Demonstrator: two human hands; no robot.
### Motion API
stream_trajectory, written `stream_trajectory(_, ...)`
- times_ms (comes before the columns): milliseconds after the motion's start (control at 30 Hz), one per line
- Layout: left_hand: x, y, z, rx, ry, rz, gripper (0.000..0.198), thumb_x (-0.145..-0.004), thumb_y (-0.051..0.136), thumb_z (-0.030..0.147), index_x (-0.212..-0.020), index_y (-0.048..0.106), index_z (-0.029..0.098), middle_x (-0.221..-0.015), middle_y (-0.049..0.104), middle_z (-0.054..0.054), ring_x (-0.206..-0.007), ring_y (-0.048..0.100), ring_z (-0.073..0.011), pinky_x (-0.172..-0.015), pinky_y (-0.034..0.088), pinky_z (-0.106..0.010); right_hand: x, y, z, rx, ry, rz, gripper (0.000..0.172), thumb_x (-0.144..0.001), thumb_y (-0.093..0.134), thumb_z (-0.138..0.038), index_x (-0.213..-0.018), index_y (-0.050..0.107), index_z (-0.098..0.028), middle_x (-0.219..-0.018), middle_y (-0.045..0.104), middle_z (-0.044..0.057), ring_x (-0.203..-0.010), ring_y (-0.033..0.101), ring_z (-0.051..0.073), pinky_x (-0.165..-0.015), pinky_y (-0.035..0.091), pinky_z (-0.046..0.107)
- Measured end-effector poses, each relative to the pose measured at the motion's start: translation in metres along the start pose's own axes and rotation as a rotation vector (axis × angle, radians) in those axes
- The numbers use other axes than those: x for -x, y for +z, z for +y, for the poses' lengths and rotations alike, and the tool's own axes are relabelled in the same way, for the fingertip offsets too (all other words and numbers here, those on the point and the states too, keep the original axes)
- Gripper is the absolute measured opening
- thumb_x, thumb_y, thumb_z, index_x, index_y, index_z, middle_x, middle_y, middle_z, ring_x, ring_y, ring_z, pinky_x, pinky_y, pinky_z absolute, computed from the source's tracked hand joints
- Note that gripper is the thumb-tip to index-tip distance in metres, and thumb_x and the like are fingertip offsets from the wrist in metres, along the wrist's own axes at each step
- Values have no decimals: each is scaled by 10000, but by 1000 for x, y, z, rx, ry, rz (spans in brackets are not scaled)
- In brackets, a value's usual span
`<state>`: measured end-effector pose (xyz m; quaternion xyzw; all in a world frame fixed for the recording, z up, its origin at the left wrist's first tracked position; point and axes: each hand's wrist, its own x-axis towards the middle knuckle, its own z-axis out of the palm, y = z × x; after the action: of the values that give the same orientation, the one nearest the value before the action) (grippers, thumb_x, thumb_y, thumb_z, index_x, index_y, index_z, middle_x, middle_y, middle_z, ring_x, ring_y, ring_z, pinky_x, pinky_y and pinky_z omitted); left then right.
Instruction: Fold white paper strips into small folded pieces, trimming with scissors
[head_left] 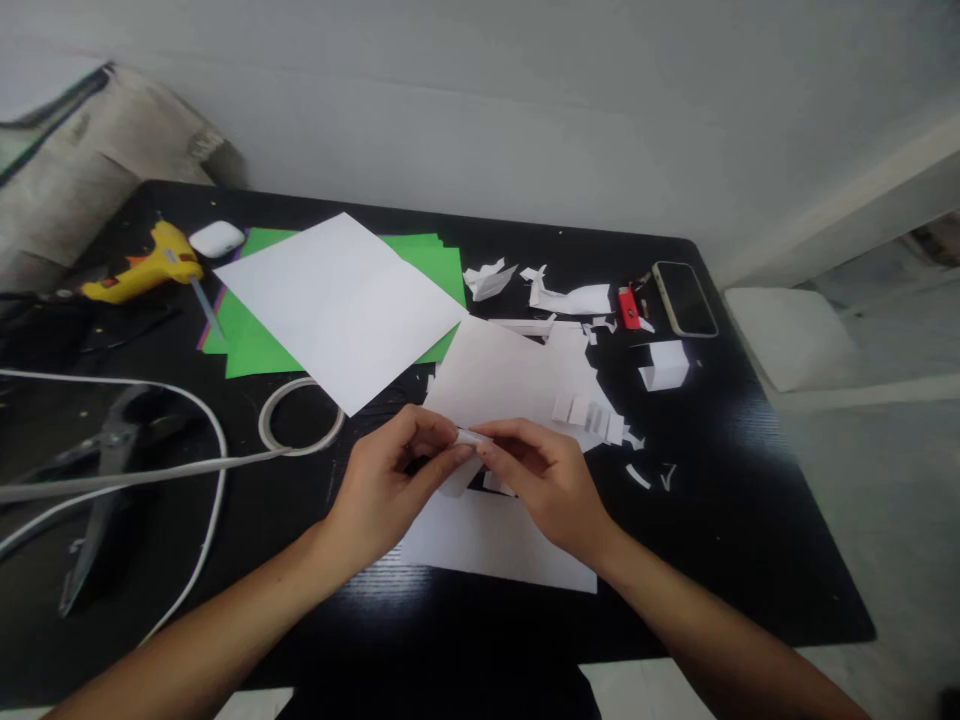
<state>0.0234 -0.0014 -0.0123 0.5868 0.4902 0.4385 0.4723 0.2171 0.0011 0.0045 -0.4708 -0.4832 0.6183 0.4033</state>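
Both hands meet over the front middle of the black table. My left hand (pixel 401 485) pinches one end of a small white piece of paper (pixel 470 438), and my right hand (pixel 544 480) pinches its other end. The piece looks folded or rolled; its lower part is partly hidden by my fingers. Below the hands lies a white paper sheet (pixel 499 540). Just beyond them rests a larger white sheet (pixel 502 375), with small folded paper strips (pixel 589 415) on its right side.
A white square sheet (pixel 341 310) covers green sheets (pixel 259 345). Leftward are a yellow glue gun (pixel 161 265), white case (pixel 217 239), white cable (pixel 217 465) and dark-handled tool (pixel 105 500). Paper scraps (pixel 574 298), red object (pixel 628 308), phone (pixel 685 298) and paper box (pixel 664 365) lie rightward.
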Motion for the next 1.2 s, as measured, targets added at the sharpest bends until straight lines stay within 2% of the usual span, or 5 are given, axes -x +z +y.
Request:
stream_trajectory(167, -1, 0, 2, -1, 47, 2, 85, -931, 736, 226, -927, 654, 206, -878, 701, 0, -755, 679, -111, -669, 570, -215, 0, 0, 2, 7, -24, 4, 138, -891, 789, -315, -1012, 836, -267, -922, 822, 22, -818, 771, 163, -742, 648, 267)
stream_trajectory(467, 1, 0, 4, -65, 107, -18, 48, -976, 693, 216, -930, 694, 202, -840, 707, 9, -731, 665, -94, -662, 557, -201, 3, 3, 4, 5, -56, 53, 103, -869, 809, -280, -968, 832, -263, -912, 825, 24, -810, 784, 173, -753, 663, 295)
stream_trajectory(633, 1, -1, 3, -125, 194, -32, 36, -972, 692, 189, -937, 689, 194, -901, 719, -29, -806, 690, -136, -705, 574, -264, 0, 3, 4, -110, 6, -5, 147, -878, 806, -334, -1011, 833, -279, -960, 830, 27, -829, 789, 170, -768, 665, 295)
stream_trajectory(800, -2, -2, 5, -176, 270, -58, 48, -958, 708, 146, -939, 697, 189, -944, 744, -43, -868, 713, -151, -763, 587, -290, -1, 2, 2, -68, 34, -7, 135, -887, 797, -346, -996, 847, -285, -946, 832, 23, -809, 789, 170, -739, 660, 285)
stream_trajectory(1200, 1, -2, 8, -181, 211, -48, 47, -969, 676, 161, -945, 703, 190, -939, 742, -55, -873, 716, -167, -749, 582, -314, 3, 5, 2, 76, -135, 60, 97, -915, 762, -256, -963, 838, -290, -939, 832, -1, -854, 785, 167, -751, 645, 267)
